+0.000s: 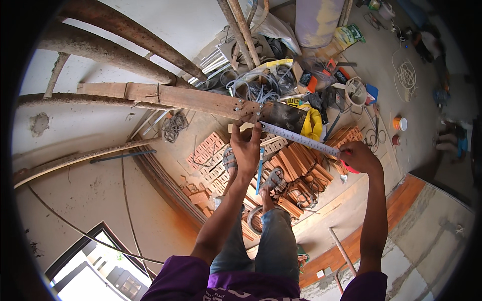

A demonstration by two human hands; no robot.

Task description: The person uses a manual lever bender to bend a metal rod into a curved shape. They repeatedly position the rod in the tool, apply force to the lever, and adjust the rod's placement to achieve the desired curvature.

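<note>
Fingers of the left hand lie at the free end of the measuring tape, by the right end of the wooden plank; whether they pinch the blade cannot be told. The blade extends straight, rightward and slightly downward from the plank. Fingers of the right hand are clenched around the tape's red case, well to the right of the plank. Surroundings: yellow bag, just right of the plank; coiled clear hose, above its right end; perforated bricks, lower in view than the plank; rough poles, above its left part.
</note>
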